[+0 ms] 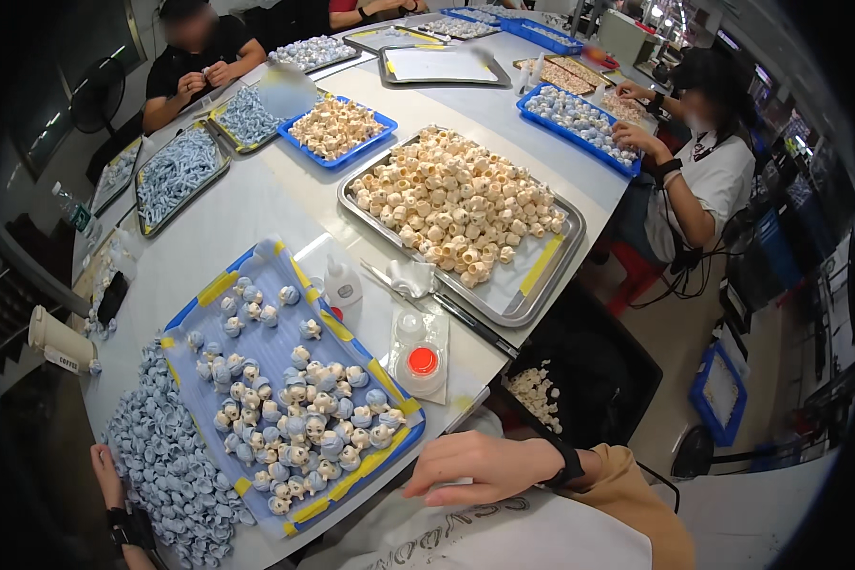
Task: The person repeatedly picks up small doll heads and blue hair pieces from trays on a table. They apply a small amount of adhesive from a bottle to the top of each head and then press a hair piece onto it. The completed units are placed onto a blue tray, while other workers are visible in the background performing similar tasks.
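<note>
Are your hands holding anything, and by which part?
Can't tell for certain: nothing shows in the right hand, palm hidden, or in the left hand, beside the blue pile.

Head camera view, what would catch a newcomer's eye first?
Probably the mound of cream, hollow, rounded pieces on the grey metal tray near centre. Next, small blue-and-cream doll heads in the blue, yellow-taped tray nearer the person, and pale-blue curved pieces heaped beside it, by the left hand. A round red-orange disc glows right of that tray.
</note>
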`<state>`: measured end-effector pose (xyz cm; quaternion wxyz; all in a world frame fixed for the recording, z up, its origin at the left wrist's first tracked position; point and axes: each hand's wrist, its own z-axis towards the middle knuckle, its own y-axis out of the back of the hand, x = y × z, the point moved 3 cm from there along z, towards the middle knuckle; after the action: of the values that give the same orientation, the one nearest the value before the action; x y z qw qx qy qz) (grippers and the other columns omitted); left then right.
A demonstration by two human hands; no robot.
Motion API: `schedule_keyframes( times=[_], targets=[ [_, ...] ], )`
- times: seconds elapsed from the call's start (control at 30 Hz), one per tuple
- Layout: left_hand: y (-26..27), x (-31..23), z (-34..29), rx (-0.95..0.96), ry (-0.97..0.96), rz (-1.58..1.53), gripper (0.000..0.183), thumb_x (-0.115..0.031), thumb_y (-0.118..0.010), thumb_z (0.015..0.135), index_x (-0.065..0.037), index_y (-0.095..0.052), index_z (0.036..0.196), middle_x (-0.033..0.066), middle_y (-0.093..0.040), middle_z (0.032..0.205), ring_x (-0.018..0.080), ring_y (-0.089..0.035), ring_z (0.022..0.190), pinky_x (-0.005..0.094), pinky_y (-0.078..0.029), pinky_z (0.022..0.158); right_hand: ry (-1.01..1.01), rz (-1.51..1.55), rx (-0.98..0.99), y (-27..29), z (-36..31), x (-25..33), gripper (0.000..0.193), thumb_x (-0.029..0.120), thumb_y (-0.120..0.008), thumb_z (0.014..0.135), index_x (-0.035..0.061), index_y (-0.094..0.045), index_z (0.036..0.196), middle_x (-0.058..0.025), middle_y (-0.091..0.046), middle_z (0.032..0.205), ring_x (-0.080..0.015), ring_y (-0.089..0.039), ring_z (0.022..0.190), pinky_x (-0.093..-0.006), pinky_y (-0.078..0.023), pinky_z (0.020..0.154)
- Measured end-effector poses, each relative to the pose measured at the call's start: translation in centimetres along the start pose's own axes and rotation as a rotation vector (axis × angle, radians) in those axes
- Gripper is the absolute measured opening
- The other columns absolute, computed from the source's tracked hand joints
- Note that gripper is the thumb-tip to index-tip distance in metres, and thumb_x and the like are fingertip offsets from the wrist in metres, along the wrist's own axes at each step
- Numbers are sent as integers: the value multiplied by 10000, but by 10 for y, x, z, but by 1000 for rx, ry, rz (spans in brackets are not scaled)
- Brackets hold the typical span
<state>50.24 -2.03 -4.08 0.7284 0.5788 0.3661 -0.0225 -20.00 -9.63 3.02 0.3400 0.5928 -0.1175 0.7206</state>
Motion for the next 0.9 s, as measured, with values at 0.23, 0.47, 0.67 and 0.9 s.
schedule_keyframes(
  times=[0.23,0.47,0.67,0.9],
  targets=[
    [18,-12,-5,-125,-30,-230,188,-226,-434,946,-45,-475,918,-15,-423,798,86,-386,752,219,-332,699,-206,-220,-130,90,-15,16,171,142,-620,828,6,-636,931,-92,-641,830,-187,-613,754,-280,-478,663],
    [26,-116,-23,-404,41,-600,347,-311,-478,931,-58,-491,1167,-55,-441,776,34,-404,650,180,-325,579,-497,-1230,-783,293,-88,-91,304,220,-645,741,49,-609,990,-120,-587,790,-274,-589,726,-361,-463,669],
    [-2,-183,-59,-241,151,-587,251,-325,-502,906,-159,-536,1092,-65,-461,751,-10,-342,479,145,-231,371,-574,-1263,-697,294,-84,-100,200,198,-622,757,32,-559,850,-138,-617,768,-301,-610,751,-373,-463,669],
    [-16,-169,-63,-120,307,-754,157,-285,-494,907,-142,-506,971,-25,-469,703,44,-432,481,170,-267,338,-542,-1336,-646,285,-74,-105,113,109,-569,777,24,-534,843,-149,-584,753,-319,-569,750,-386,-445,677]
  ],
)
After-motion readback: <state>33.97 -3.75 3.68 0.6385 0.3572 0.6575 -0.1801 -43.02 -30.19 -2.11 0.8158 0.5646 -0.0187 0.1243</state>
